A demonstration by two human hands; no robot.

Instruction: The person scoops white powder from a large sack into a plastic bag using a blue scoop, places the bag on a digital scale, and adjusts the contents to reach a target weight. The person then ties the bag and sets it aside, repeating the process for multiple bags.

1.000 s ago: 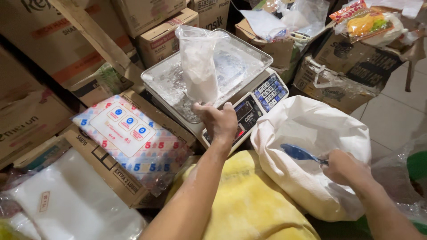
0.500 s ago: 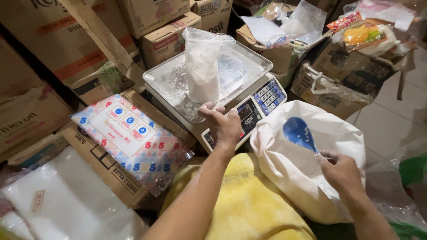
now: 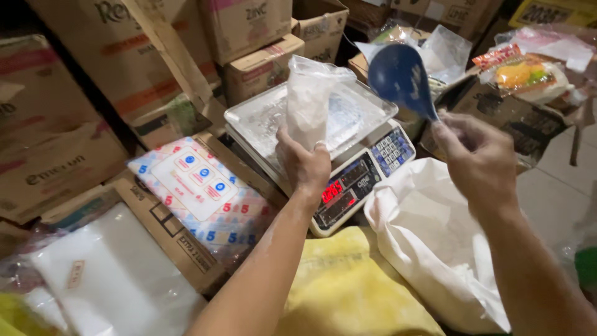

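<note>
Overhead, right hand (image 3: 479,158) lifts blue scoop (image 3: 398,78) beside bag's (image 3: 309,102) open rim.

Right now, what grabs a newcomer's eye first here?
The blue scoop, raised in the right hand above the open white sack at lower right. Next, at centre, the left hand holds a clear bag of white powder upright on the scale's tray, with the scale's red lit display just below. Cardboard boxes crowd behind.
</note>
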